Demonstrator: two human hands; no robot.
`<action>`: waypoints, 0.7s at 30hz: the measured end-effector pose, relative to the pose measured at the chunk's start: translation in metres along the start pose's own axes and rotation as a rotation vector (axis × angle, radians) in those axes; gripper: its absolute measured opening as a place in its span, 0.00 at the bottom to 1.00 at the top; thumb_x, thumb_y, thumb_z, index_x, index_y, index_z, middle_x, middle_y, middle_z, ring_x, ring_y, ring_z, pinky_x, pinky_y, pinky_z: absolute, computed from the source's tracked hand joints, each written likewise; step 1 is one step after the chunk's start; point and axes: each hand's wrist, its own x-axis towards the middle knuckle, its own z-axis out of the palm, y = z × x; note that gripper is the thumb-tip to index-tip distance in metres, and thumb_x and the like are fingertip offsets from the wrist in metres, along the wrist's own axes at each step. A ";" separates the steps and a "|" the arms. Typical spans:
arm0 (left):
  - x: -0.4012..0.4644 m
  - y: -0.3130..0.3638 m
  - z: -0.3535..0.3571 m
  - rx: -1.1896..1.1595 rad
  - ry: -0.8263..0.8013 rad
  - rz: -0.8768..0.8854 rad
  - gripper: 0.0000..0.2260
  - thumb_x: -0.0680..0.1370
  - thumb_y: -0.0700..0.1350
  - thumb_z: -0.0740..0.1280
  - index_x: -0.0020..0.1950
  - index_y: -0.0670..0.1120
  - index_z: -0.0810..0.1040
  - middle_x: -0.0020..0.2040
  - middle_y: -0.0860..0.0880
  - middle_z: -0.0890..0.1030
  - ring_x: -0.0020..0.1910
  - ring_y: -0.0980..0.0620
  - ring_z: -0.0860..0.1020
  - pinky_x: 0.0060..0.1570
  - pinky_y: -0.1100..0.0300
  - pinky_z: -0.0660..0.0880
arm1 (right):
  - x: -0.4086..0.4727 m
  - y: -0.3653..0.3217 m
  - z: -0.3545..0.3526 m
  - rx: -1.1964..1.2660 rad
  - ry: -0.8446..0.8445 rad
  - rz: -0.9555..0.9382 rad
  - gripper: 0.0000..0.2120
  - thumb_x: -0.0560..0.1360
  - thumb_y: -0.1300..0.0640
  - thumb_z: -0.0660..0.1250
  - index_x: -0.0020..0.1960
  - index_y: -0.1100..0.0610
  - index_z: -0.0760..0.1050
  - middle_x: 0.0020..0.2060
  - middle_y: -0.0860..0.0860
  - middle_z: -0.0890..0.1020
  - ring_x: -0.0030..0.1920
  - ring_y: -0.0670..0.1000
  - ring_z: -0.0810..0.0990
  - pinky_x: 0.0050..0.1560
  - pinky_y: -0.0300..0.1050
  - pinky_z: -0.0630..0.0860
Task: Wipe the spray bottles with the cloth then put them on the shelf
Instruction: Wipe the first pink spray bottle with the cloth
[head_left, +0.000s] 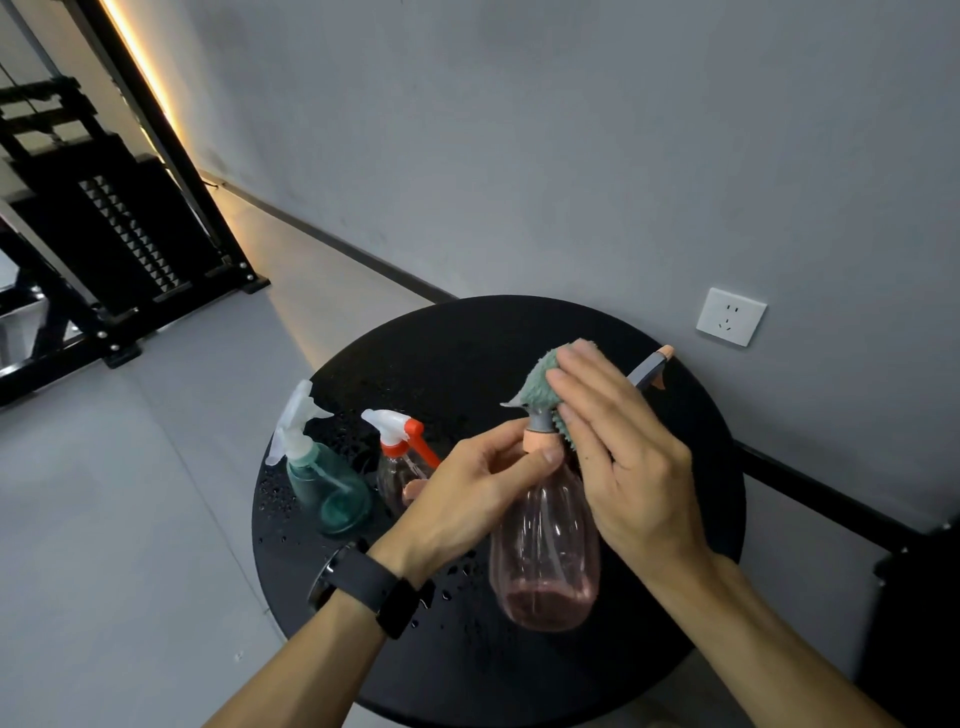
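At the centre right of the frame, a clear pink plastic spray bottle (545, 545) is being held above the round black table (467, 353), its peach neck collar being pinched between the curled thumb and fingers of the left hand (467, 488). The fluffy green cloth (540, 384) is being pressed over the bottle's spray head by the right hand (623, 457), whose fingers are being kept nearly straight and together. Most of the spray head is being hidden by cloth and hand, only a grey nozzle tip being left visible.
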 end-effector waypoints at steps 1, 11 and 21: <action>0.000 -0.001 0.001 0.016 0.001 0.002 0.10 0.79 0.50 0.68 0.55 0.45 0.81 0.46 0.48 0.84 0.46 0.54 0.81 0.48 0.59 0.76 | -0.001 0.001 0.002 -0.005 -0.054 -0.005 0.16 0.76 0.72 0.65 0.63 0.69 0.75 0.65 0.60 0.76 0.70 0.55 0.71 0.71 0.46 0.67; -0.001 -0.002 -0.005 -0.105 0.074 0.026 0.10 0.82 0.46 0.65 0.57 0.42 0.80 0.47 0.46 0.84 0.47 0.49 0.82 0.50 0.54 0.78 | -0.010 0.007 0.008 -0.026 -0.135 0.013 0.18 0.74 0.73 0.68 0.64 0.66 0.76 0.65 0.58 0.77 0.70 0.52 0.72 0.70 0.44 0.68; 0.004 0.002 -0.017 -0.242 0.157 -0.011 0.15 0.78 0.50 0.67 0.58 0.40 0.79 0.49 0.42 0.82 0.49 0.43 0.79 0.55 0.47 0.75 | -0.013 0.011 0.005 -0.049 -0.068 0.038 0.17 0.74 0.72 0.68 0.63 0.67 0.76 0.64 0.58 0.77 0.69 0.52 0.73 0.69 0.45 0.69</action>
